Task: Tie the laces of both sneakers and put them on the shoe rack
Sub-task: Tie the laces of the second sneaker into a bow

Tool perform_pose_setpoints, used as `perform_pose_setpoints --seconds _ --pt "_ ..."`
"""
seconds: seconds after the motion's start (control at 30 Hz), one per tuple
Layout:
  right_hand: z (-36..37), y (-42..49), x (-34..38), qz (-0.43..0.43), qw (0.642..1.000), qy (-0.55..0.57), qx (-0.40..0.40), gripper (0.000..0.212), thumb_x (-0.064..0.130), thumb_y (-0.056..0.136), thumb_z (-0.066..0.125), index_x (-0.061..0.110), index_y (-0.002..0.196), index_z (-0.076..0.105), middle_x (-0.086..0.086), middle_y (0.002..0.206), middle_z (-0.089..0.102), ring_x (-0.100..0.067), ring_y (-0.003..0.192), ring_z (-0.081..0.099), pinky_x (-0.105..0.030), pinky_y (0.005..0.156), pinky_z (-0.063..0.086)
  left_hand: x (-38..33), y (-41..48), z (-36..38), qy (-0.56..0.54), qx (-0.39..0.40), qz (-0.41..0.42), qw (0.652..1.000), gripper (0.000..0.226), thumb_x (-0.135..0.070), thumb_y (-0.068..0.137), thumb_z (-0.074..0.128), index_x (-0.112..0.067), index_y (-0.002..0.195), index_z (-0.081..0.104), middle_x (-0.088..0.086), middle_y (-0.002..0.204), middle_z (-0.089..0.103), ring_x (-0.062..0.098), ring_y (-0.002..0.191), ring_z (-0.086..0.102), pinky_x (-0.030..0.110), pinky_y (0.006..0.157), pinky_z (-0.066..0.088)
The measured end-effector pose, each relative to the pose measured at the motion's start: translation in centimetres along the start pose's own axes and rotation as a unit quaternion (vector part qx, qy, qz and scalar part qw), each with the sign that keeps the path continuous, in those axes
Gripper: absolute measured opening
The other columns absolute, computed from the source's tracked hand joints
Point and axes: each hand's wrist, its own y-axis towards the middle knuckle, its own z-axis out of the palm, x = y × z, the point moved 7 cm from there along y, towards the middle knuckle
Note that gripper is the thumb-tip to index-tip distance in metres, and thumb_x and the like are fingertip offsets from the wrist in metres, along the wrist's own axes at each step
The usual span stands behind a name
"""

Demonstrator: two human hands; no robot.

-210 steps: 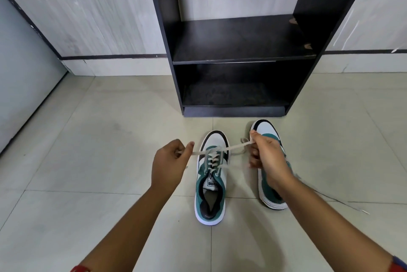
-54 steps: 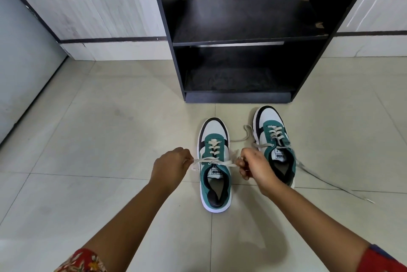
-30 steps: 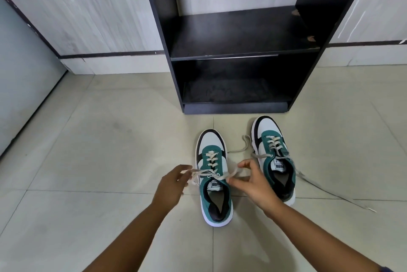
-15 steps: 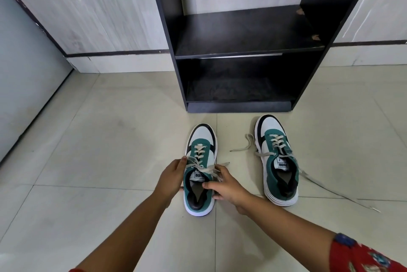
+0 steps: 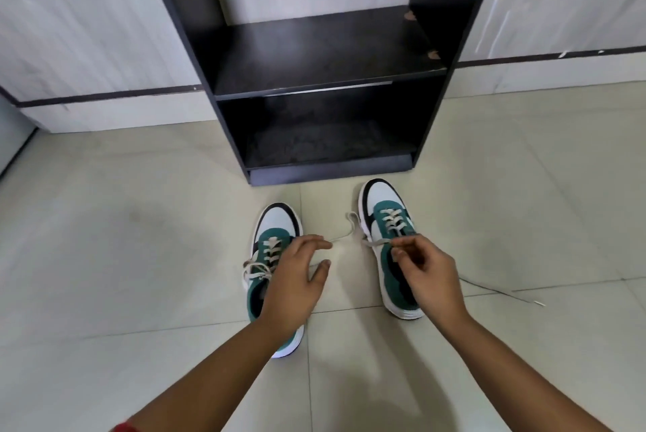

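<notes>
**Hands shift from the tied sneaker to the untied one**

Both hands have left the left sneaker (image 5: 276,256), which they gripped at its sides half a second ago, and now reach toward the right sneaker (image 5: 388,239). Seen from the head camera, the left hand (image 5: 297,277) hangs above the left sneaker's tongue with fingers spread and loose; one fingertip lies at the loose lace (image 5: 344,232) that trails from the right sneaker across the floor (image 5: 140,256), but whether it pinches the lace I cannot tell. The right hand (image 5: 428,270) sits over the collar of the right sneaker with its fingers curled, thumb and forefinger pinched on the lace where it leaves the top eyelets. The left sneaker carries a tied bow (image 5: 257,269) on its upper. The right sneaker's laces are untied: one end loops on the tiles between the two sneakers, the other end (image 5: 503,291) runs out to the right across the floor. Both sneakers stand on the tiles side by side, toes pointing at the black shoe rack (image 5: 328,57), the right one nearer to its base. The rack's two visible shelves hold no shoes. A pale wood-grain wall (image 5: 87,18) runs behind the rack.
</notes>
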Motion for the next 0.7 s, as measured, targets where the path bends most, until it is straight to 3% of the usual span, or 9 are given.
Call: perform_pose_setpoints --seconds 0.07,0.2,0.3,0.4,0.57,0.7 --pt "-1.7 0.8 -0.9 -0.011 0.998 -0.055 -0.033 0.026 0.009 0.081 0.063 0.027 0.099 0.063 0.007 0.102 0.066 -0.006 0.093 0.062 -0.027 0.081 0.053 -0.8 1.3 1.9 -0.003 0.042 0.0 0.999 0.025 -0.017 0.089 0.054 -0.024 0.113 0.059 -0.009 0.117 0.053 0.008 0.112 0.051 0.02 0.092 0.041" --pt "-2.2 3.1 -3.7 0.033 0.988 -0.149 0.017 0.061 0.019 0.071 0.073 0.025 0.126 0.048 0.005 0.12 0.052 -0.015 0.109 0.05 -0.037 0.093 0.047 -2.3 3.9 5.6 0.032 0.114 -0.008 0.993 0.032 -0.022 0.09 0.053 -0.025 0.122 0.052 -0.005 0.128 0.053 0.012 0.117 0.05 0.02 0.089 0.036" --pt "-1.5 3.6 -4.4 0.038 0.992 -0.115 0.041 0.055 0.01 0.073 0.068 0.021 0.124 0.051 0.001 0.123 0.053 -0.02 0.106 0.058 -0.035 0.091 0.049 -2.6 5.1 7.9 0.006 0.137 -0.037 0.99 0.039 -0.021 0.092 0.051 -0.022 0.13 0.046 0.0 0.138 0.049 0.015 0.125 0.046 0.018 0.095 0.031" --pt "-1.2 3.0 -4.4 0.034 0.991 -0.121 0.039 0.051 0.008 0.075 0.063 0.022 0.123 0.051 0.001 0.125 0.052 -0.018 0.103 0.06 -0.031 0.088 0.049 -2.5 4.9 8.8 0.024 0.136 -0.035 0.99 0.037 -0.018 0.093 0.048 -0.021 0.13 0.046 -0.001 0.138 0.047 0.014 0.126 0.044 0.016 0.092 0.028" --pt "-0.4 0.2 -4.9 0.045 0.992 -0.103 0.057 0.057 0.008 0.077 0.061 0.022 0.13 0.045 0.001 0.128 0.045 -0.019 0.112 0.055 -0.032 0.093 0.049 -2.0 2.7 8.2 0.029 0.121 -0.012 0.992 0.035 -0.01 0.087 0.054 -0.02 0.121 0.052 0.0 0.109 0.058 0.013 0.107 0.053 0.01 0.082 0.032" --pt "-0.4 -1.8 -4.7 0.038 0.99 -0.112 0.074 0.054 0.016 0.079 0.062 0.026 0.13 0.044 0.011 0.12 0.041 -0.014 0.109 0.055 -0.028 0.089 0.048 -1.6 1.7 7.9 0.017 0.15 -0.018 0.988 0.033 -0.004 0.084 0.053 -0.021 0.112 0.055 -0.008 0.086 0.05 0.007 0.08 0.052 0.009 0.069 0.036"
